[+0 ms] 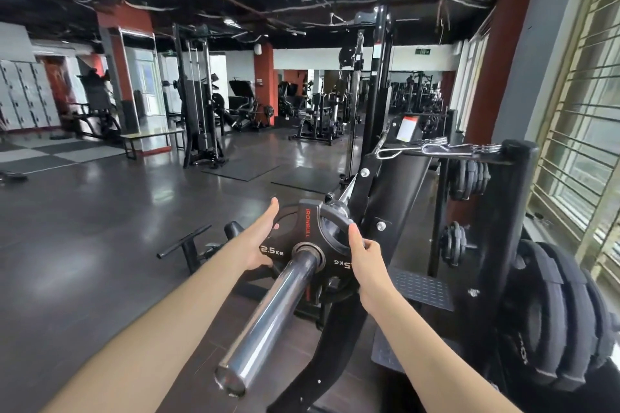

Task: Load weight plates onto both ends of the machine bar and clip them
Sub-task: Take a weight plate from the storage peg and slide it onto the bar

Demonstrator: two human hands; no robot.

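The 2.5 kg plate [310,238] sits threaded on the machine bar [268,318], well in from the bar's near end, its face marked IRONBULL in red turned toward me. The chrome sleeve runs from the plate's centre hole down to the capped end at the bottom of my view, and that whole length of it is bare.

My left hand [260,241] lies flat against the plate's left rim, fingers straight and together, the palm pressing the edge with nothing curled round it. My right hand [364,256] is on the plate's right side, with the thumb up along the edge of a grip cut-out and the other fingers bent behind the rim, so it grasps the plate there.

Beyond the plate, the machine's black frame [385,198] rises up and to the right. Two chrome spring clips [432,148] hang on a horizontal peg at the top of a black storage post [516,198] at the right. Small black plates [468,179] are stacked on pegs just behind that post, and larger black plates [550,318] crowd the lower right corner beside the barred window [583,131].
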